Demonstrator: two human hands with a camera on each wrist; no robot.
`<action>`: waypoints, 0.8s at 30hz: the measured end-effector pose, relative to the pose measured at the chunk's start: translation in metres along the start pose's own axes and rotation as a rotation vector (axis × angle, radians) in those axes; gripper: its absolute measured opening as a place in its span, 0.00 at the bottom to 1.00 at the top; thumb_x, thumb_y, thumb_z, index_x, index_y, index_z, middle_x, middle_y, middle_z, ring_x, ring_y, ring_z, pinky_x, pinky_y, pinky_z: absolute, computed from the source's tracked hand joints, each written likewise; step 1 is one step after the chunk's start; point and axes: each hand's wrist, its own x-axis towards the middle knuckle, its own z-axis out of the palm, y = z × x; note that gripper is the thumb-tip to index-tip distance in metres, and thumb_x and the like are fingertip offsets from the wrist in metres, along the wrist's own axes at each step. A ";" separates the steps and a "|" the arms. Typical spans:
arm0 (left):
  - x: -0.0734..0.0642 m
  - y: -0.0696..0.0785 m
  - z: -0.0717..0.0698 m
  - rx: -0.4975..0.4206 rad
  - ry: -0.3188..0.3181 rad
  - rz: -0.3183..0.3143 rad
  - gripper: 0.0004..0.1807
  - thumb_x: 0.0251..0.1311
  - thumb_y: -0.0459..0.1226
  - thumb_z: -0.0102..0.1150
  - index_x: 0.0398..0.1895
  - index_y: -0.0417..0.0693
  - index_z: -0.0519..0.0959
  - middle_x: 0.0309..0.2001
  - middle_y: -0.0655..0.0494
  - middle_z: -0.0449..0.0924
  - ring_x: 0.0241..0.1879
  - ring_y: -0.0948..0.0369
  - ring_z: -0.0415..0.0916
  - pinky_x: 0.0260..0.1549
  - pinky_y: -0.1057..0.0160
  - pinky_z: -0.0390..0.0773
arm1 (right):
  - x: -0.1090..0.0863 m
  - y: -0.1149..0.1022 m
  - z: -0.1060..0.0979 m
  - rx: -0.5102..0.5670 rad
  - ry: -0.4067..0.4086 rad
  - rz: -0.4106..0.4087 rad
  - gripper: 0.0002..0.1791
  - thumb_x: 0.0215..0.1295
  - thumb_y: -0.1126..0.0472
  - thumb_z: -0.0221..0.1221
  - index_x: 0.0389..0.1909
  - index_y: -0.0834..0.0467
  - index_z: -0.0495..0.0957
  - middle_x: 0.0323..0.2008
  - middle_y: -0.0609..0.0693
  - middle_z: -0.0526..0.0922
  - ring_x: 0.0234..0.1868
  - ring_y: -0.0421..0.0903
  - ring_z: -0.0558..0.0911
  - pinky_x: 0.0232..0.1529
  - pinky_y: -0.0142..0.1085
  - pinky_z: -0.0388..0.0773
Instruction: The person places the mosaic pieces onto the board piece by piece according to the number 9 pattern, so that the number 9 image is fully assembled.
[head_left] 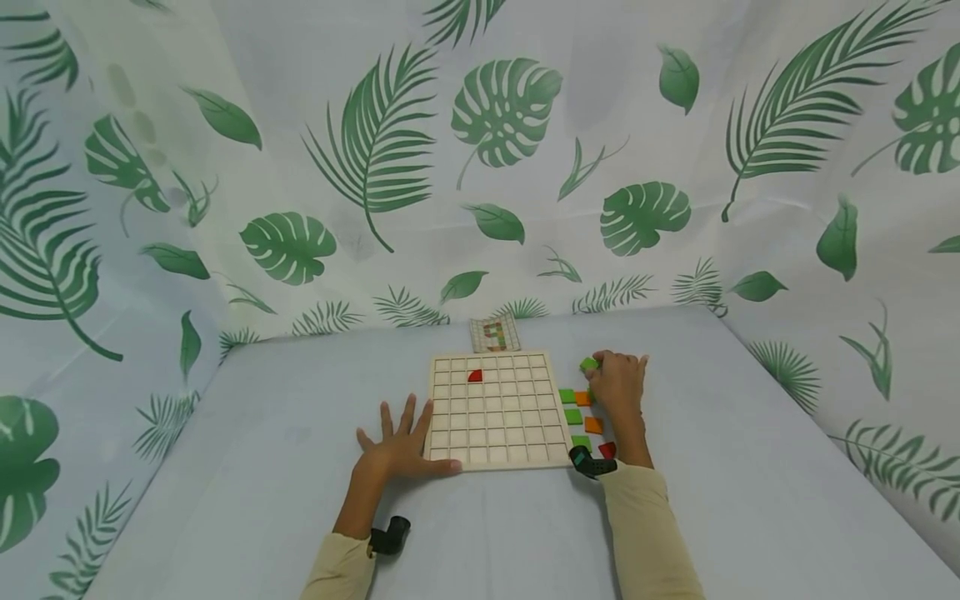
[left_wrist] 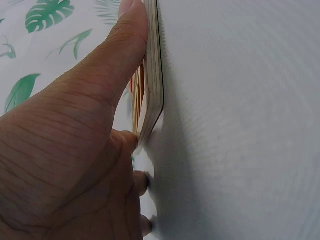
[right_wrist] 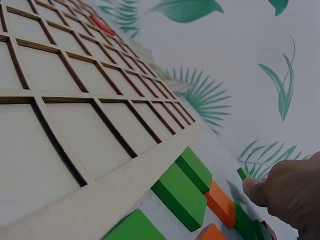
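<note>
A wooden grid board (head_left: pixel 498 408) lies on the table with one red quarter-round tile (head_left: pixel 476 376) in an upper cell. My left hand (head_left: pixel 397 454) rests at the board's lower left corner, fingers spread along its left side and thumb on the front edge; the left wrist view shows the thumb against the board's layered edge (left_wrist: pixel 155 60). Beyond the board's right side, my right hand (head_left: pixel 618 383) pinches a green tile (head_left: pixel 589 364) between thumb and fingers. In the right wrist view that tile (right_wrist: pixel 242 173) shows as a thin edge above the thumb, raised off the table.
Green tiles (head_left: pixel 573 417), orange tiles (head_left: pixel 593 425) and a red tile (head_left: pixel 607 450) lie along the board's right side, partly under my right wrist. Behind the board stands a small pattern card (head_left: pixel 495 334) with a coloured design. Leaf-printed cloth (head_left: pixel 495 150) surrounds the table.
</note>
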 end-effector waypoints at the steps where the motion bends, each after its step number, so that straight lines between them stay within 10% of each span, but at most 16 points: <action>1: 0.000 0.000 0.000 -0.002 0.001 0.000 0.63 0.45 0.73 0.58 0.79 0.56 0.43 0.80 0.45 0.32 0.75 0.34 0.24 0.58 0.19 0.39 | 0.001 -0.001 0.001 -0.005 0.005 -0.007 0.17 0.66 0.62 0.60 0.51 0.68 0.79 0.51 0.68 0.81 0.60 0.69 0.71 0.72 0.64 0.38; 24: -0.002 0.000 -0.001 -0.006 0.008 0.009 0.64 0.45 0.73 0.58 0.79 0.55 0.44 0.80 0.45 0.33 0.75 0.34 0.25 0.59 0.19 0.39 | 0.000 -0.022 0.018 0.143 -0.013 -0.282 0.13 0.68 0.67 0.56 0.51 0.67 0.79 0.48 0.67 0.80 0.59 0.68 0.69 0.71 0.65 0.46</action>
